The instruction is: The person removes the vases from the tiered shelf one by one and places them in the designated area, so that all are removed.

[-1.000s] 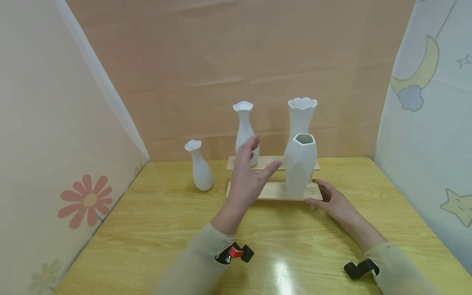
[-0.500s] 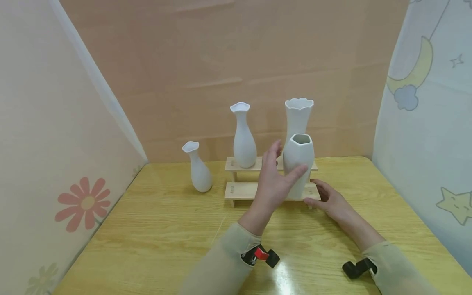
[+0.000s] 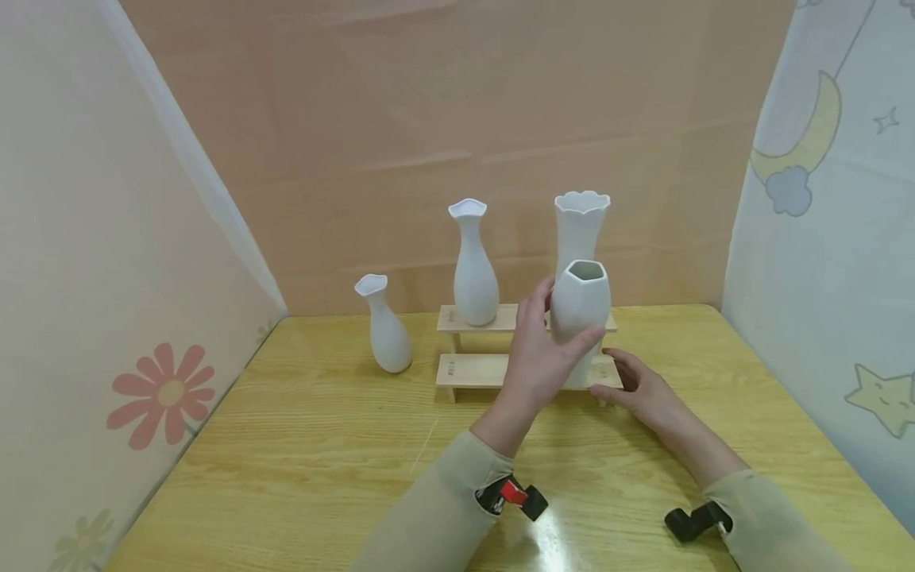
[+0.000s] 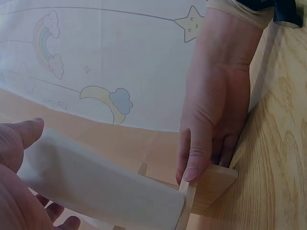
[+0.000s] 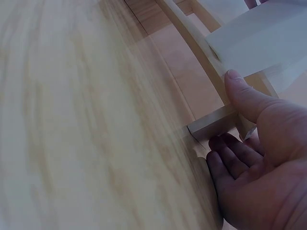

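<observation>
My left hand (image 3: 538, 356) holds a white faceted vase (image 3: 581, 302) with a five-sided mouth, thumb in front and fingers round its left side. The vase stands upright on the lower board of a two-tier wooden stand (image 3: 472, 369); in the left wrist view its base (image 4: 163, 206) meets the board. At the right end of that board my right hand (image 3: 646, 393) grips the stand, its thumb (image 5: 237, 84) on the front edge and fingers curled by the leg. On the upper tier are a slim-necked white vase (image 3: 475, 278) and a scalloped-rim vase (image 3: 579, 222), partly hidden behind the faceted one.
A smaller white vase (image 3: 389, 338) leans slightly on the wooden table (image 3: 300, 445), left of the stand. A peach cloth backdrop (image 3: 400, 119) hangs behind, with printed cloth walls (image 3: 801, 278) on both sides.
My left hand has moved right, from in front of the slim-necked vase to the faceted vase, and its fingers have closed round it. My right hand stays on the stand's end.
</observation>
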A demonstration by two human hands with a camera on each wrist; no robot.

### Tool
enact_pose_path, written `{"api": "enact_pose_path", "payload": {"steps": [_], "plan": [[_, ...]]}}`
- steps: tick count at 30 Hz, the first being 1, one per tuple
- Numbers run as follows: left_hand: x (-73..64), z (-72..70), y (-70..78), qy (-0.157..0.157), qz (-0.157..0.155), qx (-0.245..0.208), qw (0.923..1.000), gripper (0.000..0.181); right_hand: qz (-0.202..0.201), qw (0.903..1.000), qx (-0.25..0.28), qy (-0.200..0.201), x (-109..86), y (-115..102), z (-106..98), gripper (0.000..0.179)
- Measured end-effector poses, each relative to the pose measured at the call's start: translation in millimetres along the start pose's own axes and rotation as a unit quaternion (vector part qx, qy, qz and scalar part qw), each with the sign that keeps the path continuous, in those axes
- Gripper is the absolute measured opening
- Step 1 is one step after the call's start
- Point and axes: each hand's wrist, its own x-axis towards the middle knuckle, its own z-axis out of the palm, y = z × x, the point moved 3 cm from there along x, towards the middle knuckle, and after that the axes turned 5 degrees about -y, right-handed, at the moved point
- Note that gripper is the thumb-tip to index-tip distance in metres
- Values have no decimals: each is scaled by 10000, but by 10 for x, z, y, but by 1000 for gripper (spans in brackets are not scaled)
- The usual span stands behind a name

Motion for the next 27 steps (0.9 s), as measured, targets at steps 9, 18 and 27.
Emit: {"api": "enact_pose_path", "payload": {"steps": [9,18,27], "plan": [[18,74,-93,61,-170,128,9998,89,-14,10000,-36,-9,10,55,-15,97],[27,63,-122,134,-92,188,9997,81,-77,10000,-16,-48,11,31,-5,95],[19,49,-100,200,-74,220,9995,79,-105,9999,-61,-78,12,15,-5,95]]}}
